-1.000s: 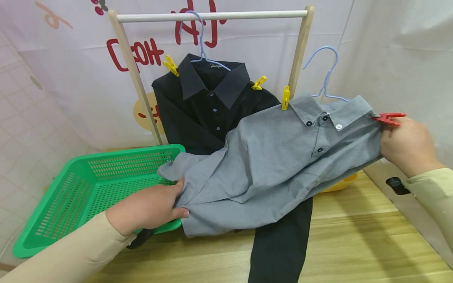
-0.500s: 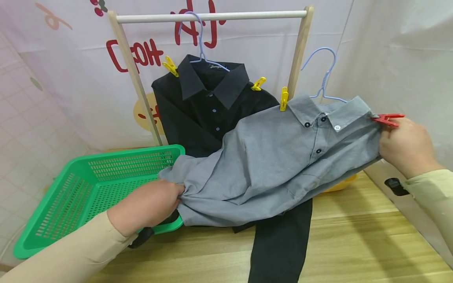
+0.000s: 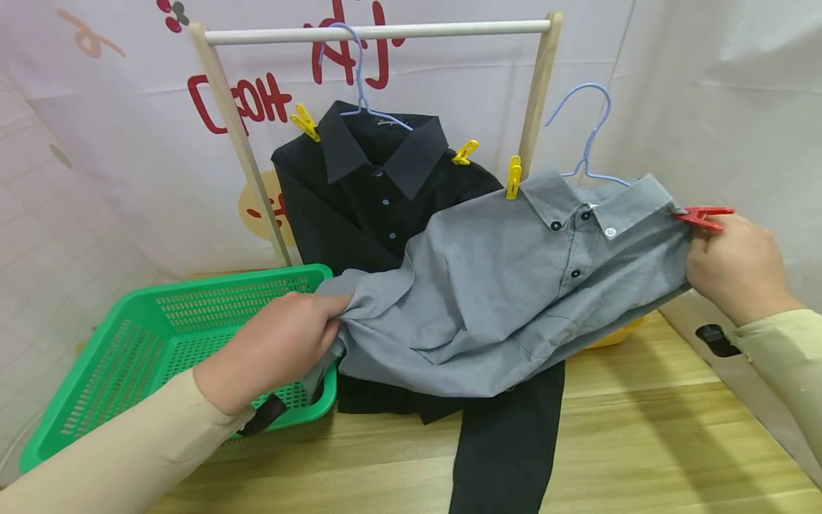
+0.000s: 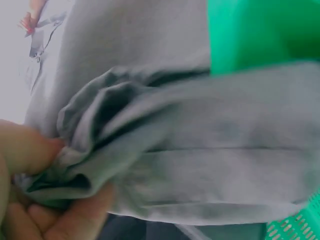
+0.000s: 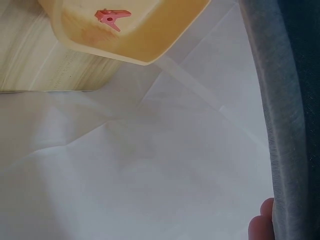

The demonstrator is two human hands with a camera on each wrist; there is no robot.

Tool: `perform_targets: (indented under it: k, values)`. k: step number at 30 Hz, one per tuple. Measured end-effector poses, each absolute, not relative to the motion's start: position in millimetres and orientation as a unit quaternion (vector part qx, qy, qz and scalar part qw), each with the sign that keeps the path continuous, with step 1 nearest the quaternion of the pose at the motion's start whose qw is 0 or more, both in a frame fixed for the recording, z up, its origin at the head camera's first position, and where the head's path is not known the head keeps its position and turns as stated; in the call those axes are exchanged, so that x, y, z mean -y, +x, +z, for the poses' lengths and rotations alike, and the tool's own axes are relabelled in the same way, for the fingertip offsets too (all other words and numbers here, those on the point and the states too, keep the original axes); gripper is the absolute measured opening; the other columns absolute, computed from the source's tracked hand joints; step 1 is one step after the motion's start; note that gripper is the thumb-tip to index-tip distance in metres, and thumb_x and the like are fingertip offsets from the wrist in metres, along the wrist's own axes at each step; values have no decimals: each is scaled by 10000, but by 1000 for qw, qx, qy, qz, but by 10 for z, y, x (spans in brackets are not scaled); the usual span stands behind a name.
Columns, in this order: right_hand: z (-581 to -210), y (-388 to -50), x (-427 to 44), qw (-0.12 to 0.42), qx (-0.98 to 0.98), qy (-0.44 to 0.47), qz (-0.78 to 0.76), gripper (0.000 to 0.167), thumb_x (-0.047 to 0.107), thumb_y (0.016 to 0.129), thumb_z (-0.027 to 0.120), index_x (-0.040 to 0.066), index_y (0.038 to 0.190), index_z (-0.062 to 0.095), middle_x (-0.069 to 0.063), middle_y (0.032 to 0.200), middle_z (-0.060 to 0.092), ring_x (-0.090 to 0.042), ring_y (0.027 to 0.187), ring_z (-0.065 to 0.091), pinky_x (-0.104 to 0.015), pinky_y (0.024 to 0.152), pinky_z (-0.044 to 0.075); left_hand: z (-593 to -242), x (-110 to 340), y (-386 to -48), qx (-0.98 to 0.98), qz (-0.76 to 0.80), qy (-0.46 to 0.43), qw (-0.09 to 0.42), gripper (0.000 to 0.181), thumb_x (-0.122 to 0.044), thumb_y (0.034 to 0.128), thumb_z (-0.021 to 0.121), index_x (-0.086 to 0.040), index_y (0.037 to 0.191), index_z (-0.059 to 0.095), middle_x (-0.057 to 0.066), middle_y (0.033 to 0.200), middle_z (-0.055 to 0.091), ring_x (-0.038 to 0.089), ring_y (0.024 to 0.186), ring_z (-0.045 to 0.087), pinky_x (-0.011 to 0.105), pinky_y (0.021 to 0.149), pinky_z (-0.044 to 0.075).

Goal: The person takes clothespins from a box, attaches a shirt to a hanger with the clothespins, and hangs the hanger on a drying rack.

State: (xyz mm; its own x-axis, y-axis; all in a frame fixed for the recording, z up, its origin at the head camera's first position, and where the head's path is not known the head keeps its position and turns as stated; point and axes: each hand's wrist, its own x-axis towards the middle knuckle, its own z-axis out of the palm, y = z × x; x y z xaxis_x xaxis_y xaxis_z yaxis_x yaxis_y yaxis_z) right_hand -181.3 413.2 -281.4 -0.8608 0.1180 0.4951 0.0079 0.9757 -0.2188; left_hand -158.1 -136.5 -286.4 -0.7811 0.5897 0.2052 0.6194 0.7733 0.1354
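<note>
A grey button-up shirt (image 3: 488,285) stretches between both hands, with a pale blue hanger (image 3: 597,132) in its collar. My left hand (image 3: 276,343) pinches a gathered part of its left side. Up close in the left wrist view, thumb and fingers hold bunched grey cloth (image 4: 225,175). At the far shoulder side my right hand (image 3: 735,271) grips the shirt, beside a red clothespin (image 3: 703,216) clipped there. A yellow clothespin (image 3: 514,178) sits on the other shoulder. In the right wrist view only fingertips (image 5: 261,227) show, against the cloth edge.
A green basket (image 3: 109,343) stands left, partly under the left hand. Behind, a black shirt (image 3: 347,228) with yellow clothespins hangs from a rack (image 3: 385,31), its sleeve trailing over the wooden table (image 3: 629,442). A yellow container (image 5: 150,47) holds a red clothespin (image 5: 112,19).
My left hand went from spread thumb and fingers to pinching the cloth, then moved up and slightly right. The shirt's lower left edge rose with it. The right hand has hardly moved.
</note>
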Motion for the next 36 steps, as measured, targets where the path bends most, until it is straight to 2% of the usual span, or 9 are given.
perform_targets:
  k: [4,6,8,13,16,21,23,29,36]
  values:
    - [-2825,-1813,-4128,268,957,-40,107,431,45,978,282,-196,1125,607,-441,1076,575,-615,823,565,-725,719,446,-2829,1263,-1626,935,-126,-320,84,308,-70,1004,665,-88,1306,721,-55,623,533,102,575,493,263,602,466]
    - [-2831,-1816,-4125,271,955,-44,109,448,57,992,277,-185,1171,609,-440,1101,579,-625,855,570,-722,729,450,-2815,1206,-1647,932,-141,-323,85,367,-69,1013,654,-82,1378,693,-36,666,596,99,588,511,262,619,481]
    - [-2834,-1815,-4127,272,955,-46,110,453,61,997,275,-181,1189,607,-443,1104,577,-630,860,567,-724,730,450,-2805,1145,-1665,925,-156,-335,88,388,-62,1016,647,-85,1402,682,1,816,716,108,657,578,278,665,531]
    - [-2840,-1817,-4126,276,954,-46,110,456,60,997,277,-179,1187,615,-436,1103,587,-615,853,580,-715,727,455,-2812,996,-1700,907,-177,-371,88,399,-39,1022,636,-74,1417,670,71,1158,782,171,889,714,351,839,627]
    - [-2843,-1818,-4133,278,954,-42,108,450,50,987,285,-180,1172,623,-425,1102,594,-593,823,588,-705,705,457,-2834,917,-1727,896,-183,-395,91,387,-44,1026,633,-63,1411,672,80,1195,777,188,948,734,367,886,633]
    - [-2845,-1817,-4138,279,953,-43,108,440,46,975,294,-185,1148,626,-426,1088,594,-599,797,585,-705,676,458,-2872,799,-1762,866,-197,-445,112,362,-23,1027,617,-57,1380,693,87,1220,777,172,918,739,340,870,632]
    - [-2844,-1814,-4137,279,953,-45,108,438,49,977,294,-187,1142,624,-428,1084,593,-609,798,583,-712,678,459,-2882,757,-1770,851,-206,-468,115,366,2,1020,612,-51,1371,698,90,1274,763,176,1000,750,342,923,629]
    - [-2837,-1814,-4144,276,954,-46,110,411,49,977,306,-192,1067,627,-415,961,587,-539,676,563,-620,557,435,-2874,682,-1788,815,-254,-517,57,407,79,995,574,-48,1362,698,90,1406,702,213,1347,650,393,1123,526]
    - [-2840,-1817,-4145,273,954,-51,111,396,53,972,316,-176,1065,626,-394,917,580,-511,643,554,-570,510,415,-2904,733,-1809,824,-199,-531,-6,390,76,1011,529,-54,1338,697,94,1428,685,229,1399,610,395,1160,500]
